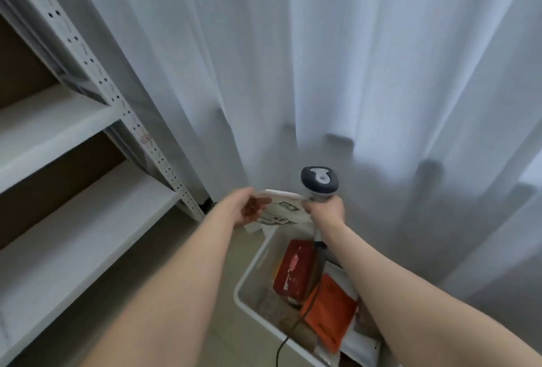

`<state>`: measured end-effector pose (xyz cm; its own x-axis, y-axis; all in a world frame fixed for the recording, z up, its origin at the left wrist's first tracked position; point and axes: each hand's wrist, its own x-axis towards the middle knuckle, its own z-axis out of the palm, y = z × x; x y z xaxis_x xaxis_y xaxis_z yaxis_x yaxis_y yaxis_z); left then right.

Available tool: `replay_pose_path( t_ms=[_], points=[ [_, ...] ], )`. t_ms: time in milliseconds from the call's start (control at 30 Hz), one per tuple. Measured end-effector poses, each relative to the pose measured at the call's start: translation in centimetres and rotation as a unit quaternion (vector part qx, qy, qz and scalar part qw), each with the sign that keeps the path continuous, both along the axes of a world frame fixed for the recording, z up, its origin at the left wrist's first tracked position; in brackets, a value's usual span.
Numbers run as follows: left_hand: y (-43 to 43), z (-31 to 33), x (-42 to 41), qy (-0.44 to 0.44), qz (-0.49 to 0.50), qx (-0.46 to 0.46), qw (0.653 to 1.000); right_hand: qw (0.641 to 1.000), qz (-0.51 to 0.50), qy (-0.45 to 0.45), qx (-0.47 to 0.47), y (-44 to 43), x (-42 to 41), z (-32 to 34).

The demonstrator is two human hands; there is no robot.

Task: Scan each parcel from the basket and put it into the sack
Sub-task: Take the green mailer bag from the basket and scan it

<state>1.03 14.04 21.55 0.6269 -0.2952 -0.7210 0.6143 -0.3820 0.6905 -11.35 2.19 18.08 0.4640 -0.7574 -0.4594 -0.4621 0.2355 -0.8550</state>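
Observation:
My left hand (pixel 245 207) holds a flat white parcel (pixel 283 210) with dark print by its left edge, lifted above the far end of the basket. My right hand (pixel 327 208) grips a handheld scanner (pixel 319 180) with a dark head and white top, held upright at the parcel's right edge. Below them stands the white plastic basket (pixel 254 267). Inside it lie a dark red parcel (pixel 294 271), an orange parcel (pixel 330 312) and other packets. The scanner's black cable (pixel 305 312) runs down through the basket and over its near rim. No sack is in view.
A white metal shelving rack (pixel 67 144) with perforated uprights fills the left side. White curtains (pixel 322 59) hang behind the basket and to the right. The beige floor (pixel 181 249) shows between the rack and the basket.

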Motion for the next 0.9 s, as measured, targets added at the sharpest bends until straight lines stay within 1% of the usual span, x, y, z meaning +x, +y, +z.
replay_pose_path(
  t_ms=[67, 100, 133, 167, 200, 233, 267, 300, 367, 433, 500, 567, 667, 733, 833, 900],
  points=[
    [2.1, 2.9, 1.0, -0.028, 0.046, -0.030, 0.998, 1.000, 0.001, -0.013, -0.017, 1.4, 1.0, 2.8],
    [3.2, 4.1, 1.6, -0.077, 0.062, -0.013, 0.995, 1.000, 0.001, -0.019, -0.021, 2.1, 1.5, 4.1],
    [4.5, 5.1, 2.3, -0.149, 0.052, 0.041, 0.987, 1.000, 0.002, -0.024, -0.019, 2.7, 2.0, 5.3],
    [6.0, 5.8, 3.0, -0.240, 0.004, 0.128, 0.962, 0.999, 0.009, -0.030, -0.019, 3.4, 2.4, 6.7],
    [7.5, 6.3, 3.7, -0.319, -0.068, 0.214, 0.921, 0.999, 0.021, -0.037, -0.018, 4.1, 2.8, 8.0],
    [8.8, 6.9, 4.0, -0.378, -0.135, 0.266, 0.877, 0.998, 0.036, -0.044, -0.017, 4.7, 3.2, 9.2],
    [9.8, 7.6, 4.2, -0.410, -0.178, 0.278, 0.850, 0.997, 0.048, -0.052, -0.016, 5.3, 3.6, 10.5],
    [10.8, 8.4, 4.3, -0.414, -0.199, 0.263, 0.848, 0.996, 0.059, -0.060, -0.012, 5.9, 4.1, 11.5],
    [12.7, 9.4, 4.6, -0.396, -0.182, 0.194, 0.879, 0.995, 0.075, -0.069, -0.010, 7.0, 4.9, 13.3],
    [14.5, 10.5, 4.9, -0.348, -0.161, 0.134, 0.914, 0.994, 0.081, -0.072, -0.017, 7.8, 5.6, 14.7],
    [16.3, 11.3, 5.5, -0.320, -0.146, 0.099, 0.931, 0.993, 0.067, -0.095, -0.010, 8.5, 6.3, 15.6],
    [17.6, 11.8, 6.2, -0.316, -0.102, 0.082, 0.940, 0.993, 0.039, -0.114, 0.010, 9.2, 7.0, 16.2],
    [19.2, 12.0, 7.1, -0.327, 0.019, 0.052, 0.943, 0.991, 0.008, -0.132, 0.036, 10.4, 7.7, 16.2],
    [20.1, 12.4, 7.8, -0.313, 0.076, 0.028, 0.946, 0.983, -0.005, -0.159, 0.093, 11.3, 7.7, 16.1],
    [20.9, 12.9, 8.6, -0.286, 0.104, -0.011, 0.952, 0.966, 0.000, -0.189, 0.178, 12.7, 7.4, 15.1],
    [20.9, 13.2, 8.7, -0.272, 0.123, -0.044, 0.953, 0.963, 0.022, -0.177, 0.203, 13.6, 7.6, 14.4]
  ],
)
